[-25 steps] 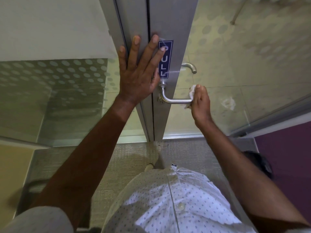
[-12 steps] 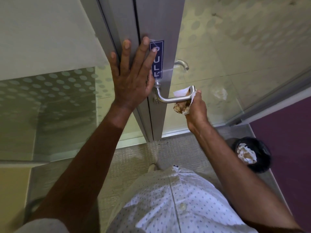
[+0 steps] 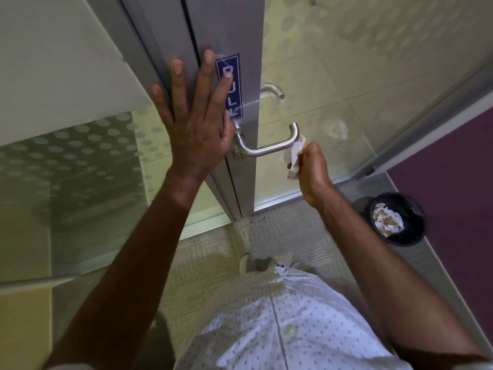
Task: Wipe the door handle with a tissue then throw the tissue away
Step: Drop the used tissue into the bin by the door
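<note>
We brace our left hand [image 3: 198,129] flat, fingers spread, on the grey metal door frame [image 3: 226,36] | our right hand [image 3: 312,169] fists the crumpled white tissue [image 3: 293,157] just beside the brushed-steel lever door handle [image 3: 266,148] tip | tissue looks light, soft, tearable; we'd pinch it bunched | black bin [image 3: 394,236] near, on the right

light: dim, greenish | blur: slight motion softness | edges: wide-angle bending

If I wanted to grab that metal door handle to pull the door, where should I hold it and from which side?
Probably wrap the straight horizontal bar of the door handle, near its free bent end, coming in from the right. The left hand lies flat on the door frame and covers the pivot end, while the right hand, holding the tissue, is already beside the free end.
</note>
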